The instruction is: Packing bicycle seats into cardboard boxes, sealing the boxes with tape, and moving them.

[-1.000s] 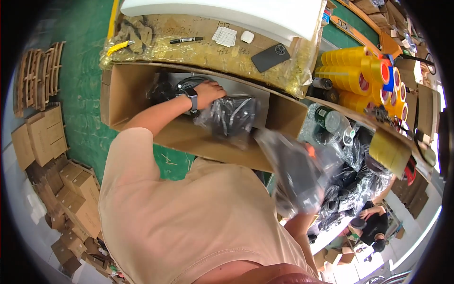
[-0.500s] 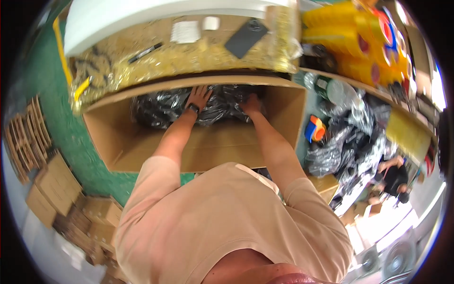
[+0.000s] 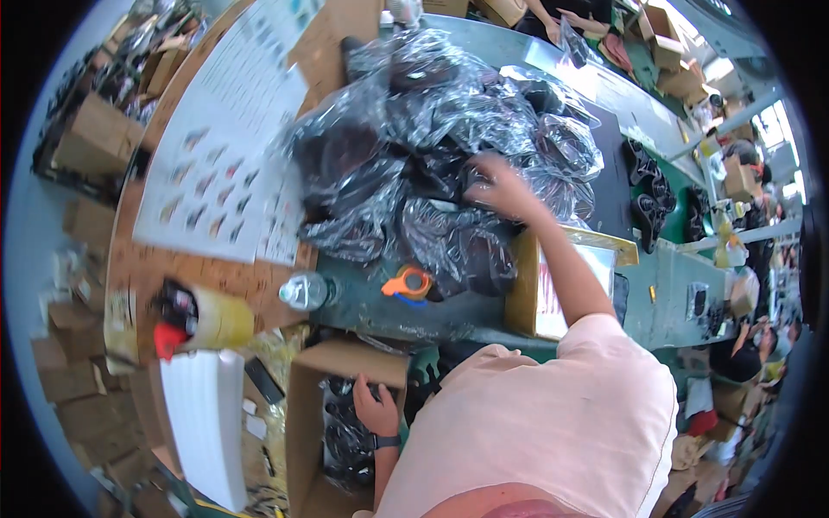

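My right hand is stretched over a big heap of clear plastic bags with dark things inside, probably shoes. Its fingers are bent and apart at the middle of the heap, slightly blurred; no bag is seen gripped. My left hand, with a dark band at the wrist, is at the open cardboard box at the lower middle. Its fingers are apart beside the black bagged items inside. Whether they touch those bags is hard to tell.
An orange tape ring, a clear bottle and a yellow-edged carton stand on the green table. A picture sheet lies at left. Dark shoes lie at right. Another person's hands are at the far side.
I have turned to the right. My right hand has left the box and is now over the bag heap on the table. My left hand remains at the box.
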A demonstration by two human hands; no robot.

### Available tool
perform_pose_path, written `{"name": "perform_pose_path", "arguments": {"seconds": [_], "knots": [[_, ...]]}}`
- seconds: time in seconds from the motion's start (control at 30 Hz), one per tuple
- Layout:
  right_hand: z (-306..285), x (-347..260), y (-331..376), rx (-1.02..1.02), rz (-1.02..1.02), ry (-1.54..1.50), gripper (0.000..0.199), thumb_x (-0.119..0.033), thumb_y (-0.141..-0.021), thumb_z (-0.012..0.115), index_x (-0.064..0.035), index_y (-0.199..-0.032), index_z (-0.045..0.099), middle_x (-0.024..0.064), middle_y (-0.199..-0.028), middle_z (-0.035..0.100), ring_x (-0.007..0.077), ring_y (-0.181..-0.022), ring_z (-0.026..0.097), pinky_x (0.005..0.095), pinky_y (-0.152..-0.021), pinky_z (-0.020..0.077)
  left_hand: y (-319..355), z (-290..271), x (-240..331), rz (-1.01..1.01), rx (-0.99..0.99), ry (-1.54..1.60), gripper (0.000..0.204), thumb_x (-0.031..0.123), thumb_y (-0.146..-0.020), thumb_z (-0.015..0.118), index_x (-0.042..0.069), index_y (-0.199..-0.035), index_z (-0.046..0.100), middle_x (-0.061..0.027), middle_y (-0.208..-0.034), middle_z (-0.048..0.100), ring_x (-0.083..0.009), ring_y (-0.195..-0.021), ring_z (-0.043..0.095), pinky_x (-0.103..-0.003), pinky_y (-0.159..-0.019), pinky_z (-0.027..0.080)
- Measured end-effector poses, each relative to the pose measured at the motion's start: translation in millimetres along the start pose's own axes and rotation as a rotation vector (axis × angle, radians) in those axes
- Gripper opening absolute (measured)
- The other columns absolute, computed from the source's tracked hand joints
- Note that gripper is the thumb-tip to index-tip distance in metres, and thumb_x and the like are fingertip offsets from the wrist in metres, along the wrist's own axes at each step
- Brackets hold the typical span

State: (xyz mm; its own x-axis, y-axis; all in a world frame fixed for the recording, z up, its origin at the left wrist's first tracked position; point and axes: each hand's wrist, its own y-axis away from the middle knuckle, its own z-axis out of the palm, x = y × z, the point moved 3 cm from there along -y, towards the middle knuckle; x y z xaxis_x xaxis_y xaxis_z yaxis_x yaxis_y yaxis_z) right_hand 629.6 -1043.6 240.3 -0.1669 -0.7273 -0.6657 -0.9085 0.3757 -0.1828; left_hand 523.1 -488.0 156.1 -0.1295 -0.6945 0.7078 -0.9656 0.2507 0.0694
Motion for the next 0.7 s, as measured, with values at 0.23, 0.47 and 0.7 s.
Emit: {"name": "perform_pose_path", "arguments": {"seconds": [0.23, 0.47, 0.7], "knots": [[-165, 329, -63, 0.025, 0.807, 0.715, 0.110, -0.073, -0.087, 0.077, 0.0004, -0.163, 0.044, 0.0344, -0.157, 0.053, 0.0496, -0.148, 0.051, 0.0548, -0.123, 0.0415, -292, 46, 256, 0.350, 0.263, 0.078, 0.070, 0.011, -0.097, 0.077, -0.004, -0.159, 0.049, -0.0249, -0.154, 0.061, -0.0401, -0.143, 0.058, -0.048, -0.119, 0.044], [-169, 380, -44, 0.097, 0.538, 0.742, 0.084, -0.075, -0.095, 0.067, -0.0073, -0.144, 0.068, 0.0296, -0.143, 0.063, 0.0503, -0.134, 0.058, 0.0577, -0.116, 0.0453, -468, 161, 220, -0.198, 0.515, -0.061, 0.142, 0.041, -0.069, 0.101, -0.017, -0.166, 0.014, -0.0379, -0.173, 0.023, -0.0439, -0.164, 0.023, -0.049, -0.136, 0.018], [-204, 370, -25, 0.002, 0.402, 0.513, 0.071, -0.065, -0.093, 0.077, -0.0020, -0.124, 0.072, 0.0274, -0.117, 0.072, 0.0472, -0.109, 0.069, 0.0555, -0.095, 0.0532, -485, 132, 174, 0.184, 0.597, -0.446, 0.133, 0.037, -0.061, 0.104, -0.003, -0.164, 0.031, -0.0295, -0.151, 0.056, -0.0460, -0.140, 0.054, -0.052, -0.120, 0.043]]}}
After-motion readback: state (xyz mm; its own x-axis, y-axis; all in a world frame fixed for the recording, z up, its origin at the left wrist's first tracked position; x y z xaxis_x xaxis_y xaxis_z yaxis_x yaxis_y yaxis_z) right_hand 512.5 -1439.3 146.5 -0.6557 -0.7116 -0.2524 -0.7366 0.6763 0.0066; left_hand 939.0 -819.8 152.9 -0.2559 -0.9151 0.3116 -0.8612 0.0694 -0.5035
